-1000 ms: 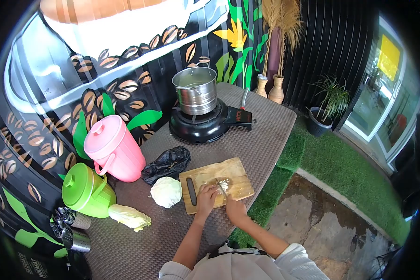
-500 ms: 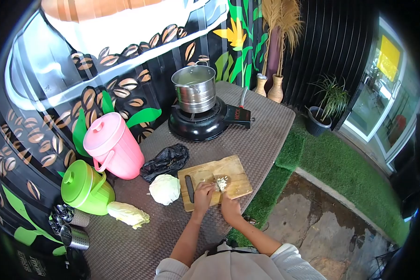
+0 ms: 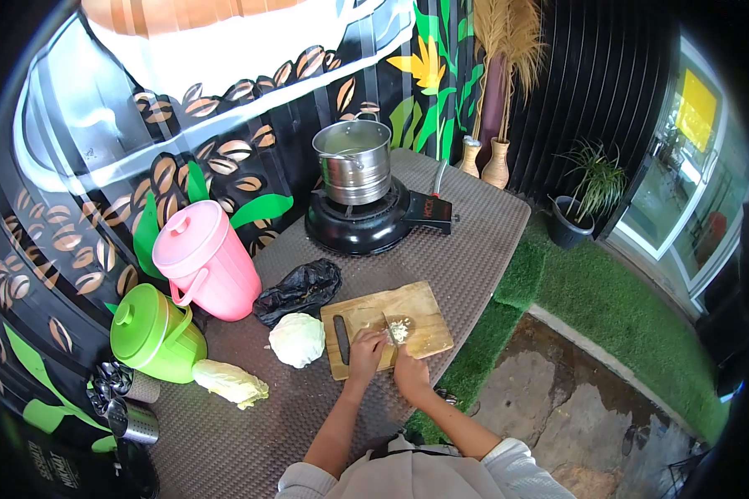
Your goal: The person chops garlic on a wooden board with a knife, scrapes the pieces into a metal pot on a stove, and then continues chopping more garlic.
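A wooden cutting board [image 3: 424,309] lies on the table, with a slot at its left end. My right hand [image 3: 410,374] is closed round the handle of a knife [image 3: 388,323], whose blade points away from me over the board. Beside the blade, my left hand [image 3: 366,353] rests on the board with its fingers bent together. Whatever those fingers press on is too small to make out. Small pale chopped pieces [image 3: 400,331] lie in a little heap just right of the blade.
Left of the board are a round cabbage [image 3: 297,340], a black plastic bag [image 3: 304,289] and a long leafy cabbage [image 3: 230,383]. Pink [image 3: 212,266] and green [image 3: 154,337] lidded jugs stand by the wall. A steel pot [image 3: 354,166] sits on a black gas stove [image 3: 358,224].
The whole view has shifted slightly right and down. Both hands stay at the board, with the knife still between them and the chopped pieces; little else differs.
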Tool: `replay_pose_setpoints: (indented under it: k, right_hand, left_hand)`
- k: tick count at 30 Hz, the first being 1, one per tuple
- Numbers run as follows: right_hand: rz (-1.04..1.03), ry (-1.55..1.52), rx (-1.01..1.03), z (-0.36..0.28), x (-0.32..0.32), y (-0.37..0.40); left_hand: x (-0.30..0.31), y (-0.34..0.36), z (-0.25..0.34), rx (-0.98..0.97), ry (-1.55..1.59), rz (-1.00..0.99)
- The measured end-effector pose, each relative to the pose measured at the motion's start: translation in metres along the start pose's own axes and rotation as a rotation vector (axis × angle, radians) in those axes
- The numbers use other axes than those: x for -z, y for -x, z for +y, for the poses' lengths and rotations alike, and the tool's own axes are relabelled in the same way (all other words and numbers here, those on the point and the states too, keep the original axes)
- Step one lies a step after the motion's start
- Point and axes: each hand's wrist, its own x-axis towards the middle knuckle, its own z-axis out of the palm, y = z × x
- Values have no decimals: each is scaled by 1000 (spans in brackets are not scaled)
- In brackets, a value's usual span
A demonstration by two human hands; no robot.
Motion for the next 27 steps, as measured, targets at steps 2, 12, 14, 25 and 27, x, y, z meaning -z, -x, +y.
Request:
replay_pose_setpoints:
  k: [2, 12, 14, 25, 27]
  right_hand:
    - [-15, -9, 57, 7, 7, -7]
    - [-46, -52, 2, -2, 10, 5]
    - [-57, -15, -11, -1, 2, -1]
    - [39, 107, 72, -2, -6, 2]
    - [135, 145, 63, 1, -20, -2]
  left_hand:
    - [3, 3, 6, -20, -3, -2]
    - [1, 3, -3, -44, -1, 9]
    - [2, 2, -4, -49, 1, -9]
    - [-1, 3, -8, 14, 29, 14]
    - [3, 0, -2, 13, 31, -1]
